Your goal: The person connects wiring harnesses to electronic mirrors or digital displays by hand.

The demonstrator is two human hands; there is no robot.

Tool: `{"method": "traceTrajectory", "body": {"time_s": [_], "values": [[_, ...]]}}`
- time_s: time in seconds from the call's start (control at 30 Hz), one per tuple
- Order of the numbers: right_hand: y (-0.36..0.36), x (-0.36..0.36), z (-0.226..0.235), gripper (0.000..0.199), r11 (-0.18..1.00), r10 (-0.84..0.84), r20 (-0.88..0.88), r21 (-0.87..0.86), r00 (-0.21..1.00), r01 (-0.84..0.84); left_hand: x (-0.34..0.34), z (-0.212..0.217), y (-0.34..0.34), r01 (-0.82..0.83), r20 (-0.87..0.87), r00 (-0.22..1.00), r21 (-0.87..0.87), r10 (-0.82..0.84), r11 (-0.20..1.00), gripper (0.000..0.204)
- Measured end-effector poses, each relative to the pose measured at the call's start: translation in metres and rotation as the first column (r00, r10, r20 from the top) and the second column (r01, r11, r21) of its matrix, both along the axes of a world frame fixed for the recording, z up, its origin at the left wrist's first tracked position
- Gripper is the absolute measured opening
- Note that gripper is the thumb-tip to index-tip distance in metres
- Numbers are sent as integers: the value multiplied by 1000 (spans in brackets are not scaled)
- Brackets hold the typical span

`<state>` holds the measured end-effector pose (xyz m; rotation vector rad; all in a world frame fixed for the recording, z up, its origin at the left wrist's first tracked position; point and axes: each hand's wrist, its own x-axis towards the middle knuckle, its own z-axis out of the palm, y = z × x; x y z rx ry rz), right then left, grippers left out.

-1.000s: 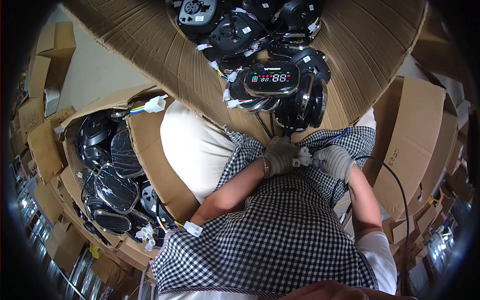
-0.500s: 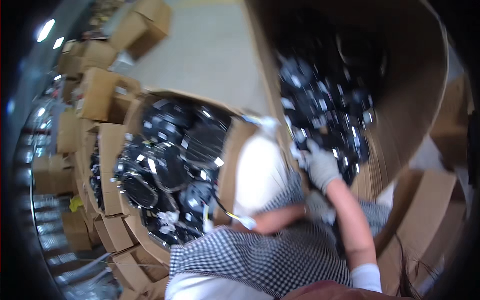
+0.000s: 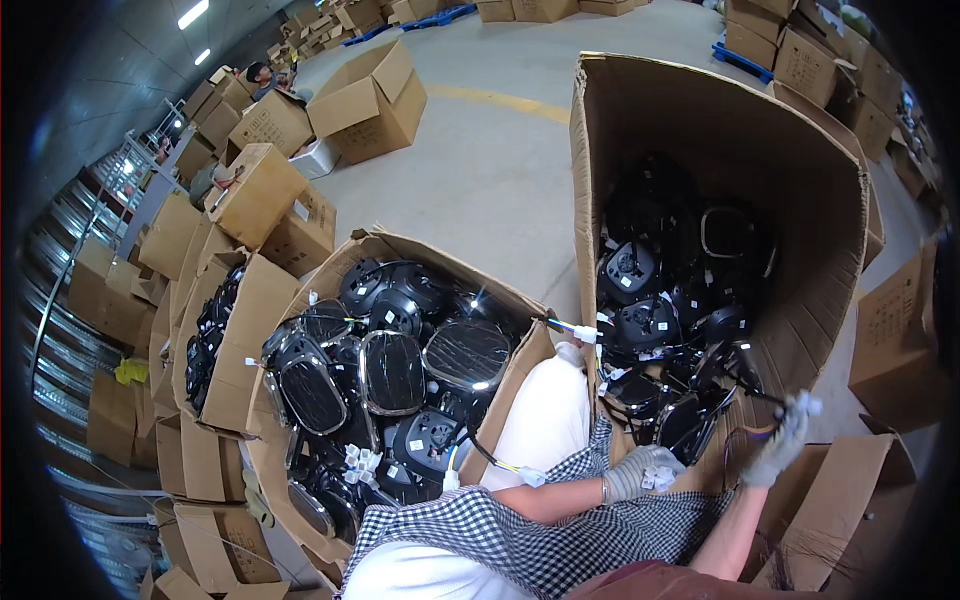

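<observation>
My left hand (image 3: 640, 473), in a grey-white glove, is closed on several small white plastic connectors (image 3: 660, 479) above my checked apron. Farther right, my gloved right hand (image 3: 778, 448) pinches a black cable (image 3: 750, 385) beside its white connector (image 3: 806, 404). That cable runs back into the tall carton (image 3: 800, 320) at the right, where black plastic housings (image 3: 640, 325) lie in a heap. To my left, a lower carton (image 3: 530, 370) is filled with similar black housings (image 3: 392, 370), some with glossy oval faces. A bundle of white connectors (image 3: 362, 464) rests on them.
Two cables with white plugs, an upper one (image 3: 585, 332) and a lower one (image 3: 530, 476), lie over the lower carton's edge. Open cartons (image 3: 225, 540) stand at the left, and a carton flap (image 3: 835, 510) rises at my right. A person (image 3: 265, 80) is far back.
My right hand has moved right and outward from the tall carton's heap, drawing a cable. My left hand now shows clearly with white connectors. The view has swung and sharpened.
</observation>
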<state>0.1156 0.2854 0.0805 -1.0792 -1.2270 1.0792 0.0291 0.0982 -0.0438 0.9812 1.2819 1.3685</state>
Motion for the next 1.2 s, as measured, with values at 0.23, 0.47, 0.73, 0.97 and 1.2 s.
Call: {"method": "traceTrajectory", "body": {"time_s": [0.23,0.47,0.73,0.97,1.2], "values": [[-118,68,-66,29,779,372,733,88,570,-621,-14,19,7,-62,-520,795,440,311,896,32],[-151,81,-60,37,655,726,405,-162,556,-738,-8,25,0,400,-540,812,235,-223,886,38],[-144,109,-39,41,727,669,441,-226,598,-648,-2,35,-1,402,-555,805,250,-210,881,22],[-128,96,-2,24,644,528,188,-725,828,-246,-8,24,10,397,-600,768,170,-225,902,15],[-108,89,-24,16,737,560,717,-202,416,-645,-23,6,-3,161,-308,934,-87,-180,983,15]]}}
